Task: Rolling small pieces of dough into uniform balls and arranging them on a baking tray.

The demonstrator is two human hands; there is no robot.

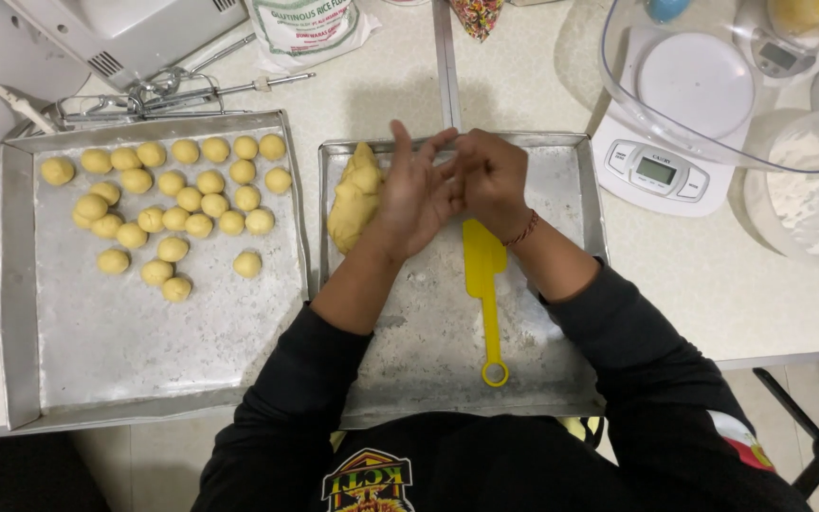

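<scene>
My left hand (411, 194) and my right hand (491, 180) meet palm to palm over the right metal tray (575, 152). Whatever lies between the palms is hidden. A lump of yellow dough (353, 199) lies on that tray, just left of my left hand. A yellow plastic scraper (485, 284) lies on the tray below my right wrist. The left metal tray (144, 351) carries several small yellow dough balls (174, 204) in its upper half.
A white kitchen scale (651, 166) stands right of the trays with a clear bowl (713, 142) above it. A bowl of white flour (812, 194) sits at far right. Mixer beaters (154, 95), a white mixer (125, 28) and a flour bag (305, 28) lie behind.
</scene>
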